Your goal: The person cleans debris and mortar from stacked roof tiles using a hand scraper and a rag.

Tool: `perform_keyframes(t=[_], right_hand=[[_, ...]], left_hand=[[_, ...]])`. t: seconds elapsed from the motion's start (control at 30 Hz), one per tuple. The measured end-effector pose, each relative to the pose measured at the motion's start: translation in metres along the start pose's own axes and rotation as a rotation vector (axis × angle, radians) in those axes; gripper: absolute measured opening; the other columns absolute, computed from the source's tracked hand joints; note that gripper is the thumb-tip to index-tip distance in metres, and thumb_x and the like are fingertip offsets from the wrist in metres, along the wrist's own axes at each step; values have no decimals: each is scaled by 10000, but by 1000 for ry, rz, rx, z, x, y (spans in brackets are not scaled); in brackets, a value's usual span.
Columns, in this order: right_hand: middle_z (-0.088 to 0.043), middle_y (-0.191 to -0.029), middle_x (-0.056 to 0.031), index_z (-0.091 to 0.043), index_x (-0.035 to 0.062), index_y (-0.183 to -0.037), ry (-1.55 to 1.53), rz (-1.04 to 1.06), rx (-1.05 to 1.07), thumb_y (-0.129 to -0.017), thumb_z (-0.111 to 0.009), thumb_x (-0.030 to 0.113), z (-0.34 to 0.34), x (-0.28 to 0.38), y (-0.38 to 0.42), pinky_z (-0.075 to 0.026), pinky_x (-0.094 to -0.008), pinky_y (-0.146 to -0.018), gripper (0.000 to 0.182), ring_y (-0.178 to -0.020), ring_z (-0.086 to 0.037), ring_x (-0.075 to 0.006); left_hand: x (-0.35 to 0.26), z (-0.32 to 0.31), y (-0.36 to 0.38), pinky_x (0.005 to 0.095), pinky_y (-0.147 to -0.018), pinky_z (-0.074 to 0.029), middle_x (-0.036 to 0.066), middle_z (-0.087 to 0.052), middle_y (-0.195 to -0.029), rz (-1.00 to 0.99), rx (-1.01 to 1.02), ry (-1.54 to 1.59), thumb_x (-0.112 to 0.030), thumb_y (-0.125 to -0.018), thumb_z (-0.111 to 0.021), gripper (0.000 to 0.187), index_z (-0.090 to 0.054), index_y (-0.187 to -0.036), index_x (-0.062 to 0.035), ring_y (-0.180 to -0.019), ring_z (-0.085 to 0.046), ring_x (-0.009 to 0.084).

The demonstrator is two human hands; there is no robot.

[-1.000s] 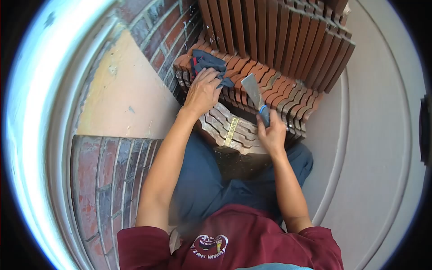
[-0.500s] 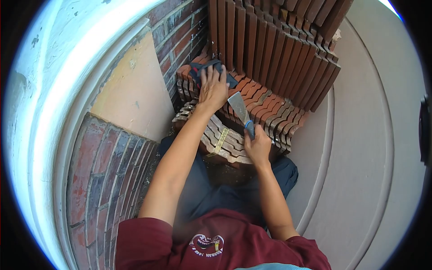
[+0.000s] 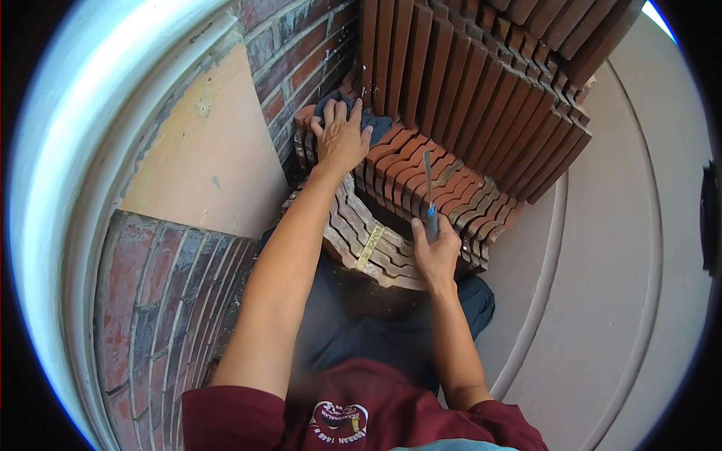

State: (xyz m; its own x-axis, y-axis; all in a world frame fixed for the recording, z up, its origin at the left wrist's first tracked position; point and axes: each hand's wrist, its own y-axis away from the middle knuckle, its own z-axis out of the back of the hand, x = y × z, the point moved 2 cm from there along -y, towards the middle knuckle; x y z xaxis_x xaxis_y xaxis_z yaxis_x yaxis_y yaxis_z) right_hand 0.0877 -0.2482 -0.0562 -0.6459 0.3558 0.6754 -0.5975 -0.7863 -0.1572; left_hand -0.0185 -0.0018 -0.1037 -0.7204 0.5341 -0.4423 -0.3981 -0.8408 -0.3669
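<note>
My left hand (image 3: pixel 342 139) rests on a dark cloth (image 3: pixel 378 126) that lies on the left end of a row of orange-red roof tiles (image 3: pixel 410 161). Its fingers are spread over the cloth. In my right hand (image 3: pixel 438 252) is a scraper (image 3: pixel 429 188) with a blue and dark handle; its blade points up and shows nearly edge-on beside the tiles. Nearer to me lies a second, paler row of tiles (image 3: pixel 361 225), with a yellow patterned strip (image 3: pixel 369 246) across it.
Tall brown tiles (image 3: pixel 451 83) stand stacked behind the row. A brick wall (image 3: pixel 301 52) and a beige panel (image 3: pixel 214 150) rise on the left. On the right is a smooth grey curved surface (image 3: pixel 602 248). My legs flank the pale tiles.
The scraper has turned from showing its flat blade to showing its edge, and now points straight up. My left hand has shifted slightly left on the cloth. The camera view has moved a little.
</note>
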Motion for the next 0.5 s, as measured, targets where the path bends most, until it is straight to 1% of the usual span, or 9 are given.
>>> perform_keyframes(t=[0.1, 0.13, 0.17, 0.23, 0.33, 0.37, 0.43, 0.5], right_hand=[[-579, -711, -145, -617, -14, -1043, -237, 131, -53, -903, -679, 205, -16, 19, -12, -472, -381, -642, 267, -649, -563, -275], [-606, -747, -154, -612, -12, -1136, -237, 40, 77, -937, -630, 228, -20, 21, -17, -478, -369, -660, 312, -665, -572, -238], [-609, -754, -160, -602, -9, -1167, -252, 16, 140, -946, -615, 232, -29, 21, -25, -483, -371, -668, 327, -667, -578, -248], [-615, -767, -173, -582, -2, -1227, -271, -23, 274, -963, -585, 241, -51, 22, -44, -491, -374, -683, 359, -672, -590, -266], [-628, -794, -221, -546, 2, -1264, -382, -70, 260, -975, -555, 227, -65, 38, -54, -497, -409, -704, 366, -716, -627, -365], [-632, -808, -238, -538, 3, -1274, -354, -33, 242, -976, -549, 222, -71, 35, -56, -497, -425, -711, 370, -742, -632, -394], [-640, -835, -273, -522, 7, -1293, -298, 41, 199, -978, -538, 214, -83, 23, -61, -497, -458, -727, 377, -793, -642, -452], [-644, -881, -296, -525, -2, -1287, -213, 59, 200, -977, -533, 201, -80, 31, -66, -497, -472, -748, 371, -837, -646, -467]], left_hand=[[-3, 4, -1, 567, -1035, -233, 185, -467, -1367, 11, 11, -27, -325, -912, -614, 616, -476, -1440, -40, -1374, -315, 351], [-6, 7, -2, 564, -1034, -238, 177, -471, -1366, 21, 17, -42, -320, -909, -617, 607, -484, -1431, -43, -1369, -318, 345], [-8, 8, -2, 561, -1034, -242, 169, -475, -1364, 30, 22, -57, -316, -906, -621, 597, -492, -1423, -46, -1365, -321, 339], [-4, 2, -2, 554, -1029, -248, 163, -491, -1347, 26, -15, -32, -339, -922, -587, 568, -517, -1408, -54, -1357, -333, 329], [3, 0, -6, 542, -1027, -241, 161, -506, -1336, 34, -41, 29, -368, -956, -508, 525, -556, -1390, -77, -1352, -347, 320], [6, 0, -7, 537, -1027, -237, 161, -509, -1335, 36, -46, 55, -377, -969, -478, 515, -569, -1385, -86, -1351, -351, 318], [8, 0, -8, 530, -1021, -241, 156, -525, -1313, 30, -77, 84, -394, -972, -464, 512, -596, -1359, -84, -1342, -362, 310], [7, 3, -6, 523, -1017, -243, 155, -532, -1304, 28, -74, 94, -411, -969, -470, 519, -609, -1348, -84, -1339, -367, 305]])
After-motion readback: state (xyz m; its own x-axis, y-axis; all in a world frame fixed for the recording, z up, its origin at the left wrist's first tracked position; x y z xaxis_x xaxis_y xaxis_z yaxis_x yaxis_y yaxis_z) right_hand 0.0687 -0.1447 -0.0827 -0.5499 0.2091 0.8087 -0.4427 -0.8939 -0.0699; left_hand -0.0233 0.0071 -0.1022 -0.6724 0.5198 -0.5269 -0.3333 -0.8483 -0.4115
